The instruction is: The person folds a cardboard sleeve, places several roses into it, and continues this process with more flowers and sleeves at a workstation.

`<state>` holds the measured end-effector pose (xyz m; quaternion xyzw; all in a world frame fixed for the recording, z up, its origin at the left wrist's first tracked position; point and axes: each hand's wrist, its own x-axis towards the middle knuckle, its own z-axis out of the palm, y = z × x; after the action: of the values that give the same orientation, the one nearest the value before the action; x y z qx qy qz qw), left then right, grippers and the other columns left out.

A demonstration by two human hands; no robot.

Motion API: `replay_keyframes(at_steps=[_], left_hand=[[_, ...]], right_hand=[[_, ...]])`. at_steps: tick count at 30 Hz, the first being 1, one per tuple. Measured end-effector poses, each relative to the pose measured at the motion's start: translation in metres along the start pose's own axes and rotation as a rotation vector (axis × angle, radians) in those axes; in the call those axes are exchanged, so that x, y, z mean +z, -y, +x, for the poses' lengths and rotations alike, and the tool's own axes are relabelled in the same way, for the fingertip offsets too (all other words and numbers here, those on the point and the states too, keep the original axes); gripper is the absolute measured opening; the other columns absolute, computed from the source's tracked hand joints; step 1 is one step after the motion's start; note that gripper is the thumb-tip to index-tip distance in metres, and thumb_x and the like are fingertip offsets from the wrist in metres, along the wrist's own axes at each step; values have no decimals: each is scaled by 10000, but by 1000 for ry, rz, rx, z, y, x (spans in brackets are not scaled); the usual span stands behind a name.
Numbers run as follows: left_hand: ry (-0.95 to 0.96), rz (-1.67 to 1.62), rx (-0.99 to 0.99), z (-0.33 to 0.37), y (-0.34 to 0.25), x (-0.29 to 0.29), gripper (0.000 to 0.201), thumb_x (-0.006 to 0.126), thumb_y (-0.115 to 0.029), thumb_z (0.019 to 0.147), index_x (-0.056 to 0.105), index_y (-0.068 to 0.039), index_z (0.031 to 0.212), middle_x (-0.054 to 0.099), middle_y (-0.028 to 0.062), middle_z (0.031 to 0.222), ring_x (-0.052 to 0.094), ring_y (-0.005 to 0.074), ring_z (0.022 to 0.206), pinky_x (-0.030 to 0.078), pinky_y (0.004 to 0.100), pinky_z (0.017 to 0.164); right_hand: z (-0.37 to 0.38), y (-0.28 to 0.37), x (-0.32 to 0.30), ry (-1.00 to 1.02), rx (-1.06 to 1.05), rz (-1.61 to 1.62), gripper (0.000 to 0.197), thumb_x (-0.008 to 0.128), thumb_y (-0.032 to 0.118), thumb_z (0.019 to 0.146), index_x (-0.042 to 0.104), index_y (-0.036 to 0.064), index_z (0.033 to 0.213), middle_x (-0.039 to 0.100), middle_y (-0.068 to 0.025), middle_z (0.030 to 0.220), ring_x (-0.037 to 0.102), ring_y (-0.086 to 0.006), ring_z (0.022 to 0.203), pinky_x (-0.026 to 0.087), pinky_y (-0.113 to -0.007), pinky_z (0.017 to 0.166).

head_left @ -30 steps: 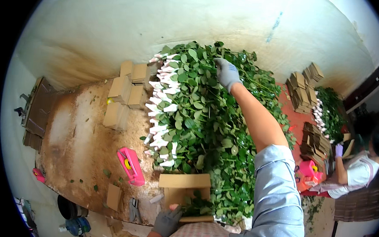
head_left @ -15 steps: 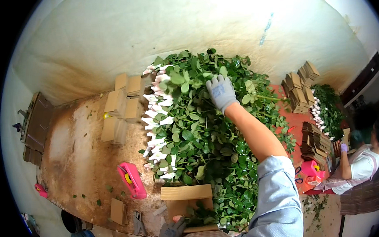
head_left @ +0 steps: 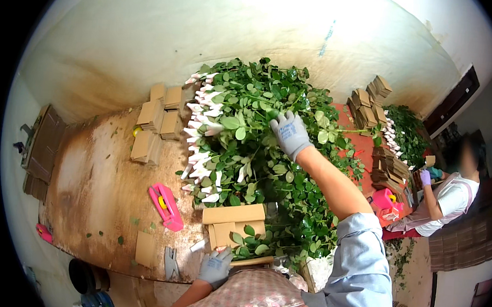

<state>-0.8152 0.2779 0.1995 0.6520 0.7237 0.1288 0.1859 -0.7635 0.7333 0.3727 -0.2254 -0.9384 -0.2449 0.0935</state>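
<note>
My right hand [head_left: 291, 136], in a grey glove, reaches over a wide heap of leafy green rose stems [head_left: 306, 185]. Its fingers are closed on a rose [head_left: 233, 124] whose leaves extend to the left above the heap. White sleeves [head_left: 198, 150] cover the buds along the heap's left side. Near the table's front edge, my left hand [head_left: 215, 268], also gloved in grey, lies at the left corner of a folded cardboard wrapper [head_left: 235, 215]. Its fingers are stretched and apart. Leafy stems rest on this wrapper; a bud beside the fingers is mostly hidden.
A pink tape dispenser [head_left: 165, 206] sits left of the wrapper. Closer lie a cardboard sheet [head_left: 145, 248] and a grey stapler-like tool [head_left: 171, 263]. Stacked cardboard [head_left: 148, 147] stands at the back left. Rightward, a co-worker [head_left: 452, 194] handles cardboard beside a red table [head_left: 352, 119].
The whole view has shifted. My right hand and the rose have come slightly nearer over the heap. My left hand shows more fully at the wrapper's corner.
</note>
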Motion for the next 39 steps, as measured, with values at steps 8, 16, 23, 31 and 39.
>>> replay_keyframes(at_steps=[8, 16, 23, 31, 39], left_hand=[[-68, 17, -83, -22, 4, 20, 411, 652, -226, 831, 662, -106, 1223, 585, 72, 1407, 527, 286, 1269, 428, 462, 982], [150, 47, -128, -7, -13, -13, 406, 599, -165, 821, 638, -101, 1219, 568, 52, 1410, 545, 269, 1126, 441, 430, 894], [42, 41, -106, -6, -10, -4, 462, 554, -151, 841, 596, -87, 1297, 527, 47, 1467, 544, 266, 1132, 441, 432, 898], [69, 57, -119, -6, -15, -12, 422, 517, -172, 870, 628, -85, 1267, 585, 60, 1358, 558, 270, 1102, 441, 434, 870], [-9, -47, -102, -7, -15, -21, 386, 614, -224, 878, 652, -88, 1238, 598, 75, 1355, 564, 273, 1122, 446, 436, 940]], right_hand=[[-55, 73, -125, 19, -189, 98, 174, 608, 141, 832, 660, 100, 993, 619, -101, 974, 580, -281, 975, 484, -390, 752], [-227, 146, -46, 681, -258, 224, 192, 566, 157, 890, 659, 94, 1046, 635, -134, 1057, 626, -311, 987, 540, -416, 737], [-250, 158, -20, 796, -167, 272, 315, 592, 183, 906, 593, 45, 1189, 627, -165, 1128, 676, -326, 956, 563, -427, 784], [-174, 241, -41, 367, -469, 548, 379, 592, 173, 883, 561, 43, 1238, 634, -97, 1029, 663, -247, 903, 547, -349, 704], [-197, 267, 22, 354, -468, 596, 286, 537, 168, 911, 562, 45, 1168, 656, -120, 933, 684, -251, 733, 543, -373, 583]])
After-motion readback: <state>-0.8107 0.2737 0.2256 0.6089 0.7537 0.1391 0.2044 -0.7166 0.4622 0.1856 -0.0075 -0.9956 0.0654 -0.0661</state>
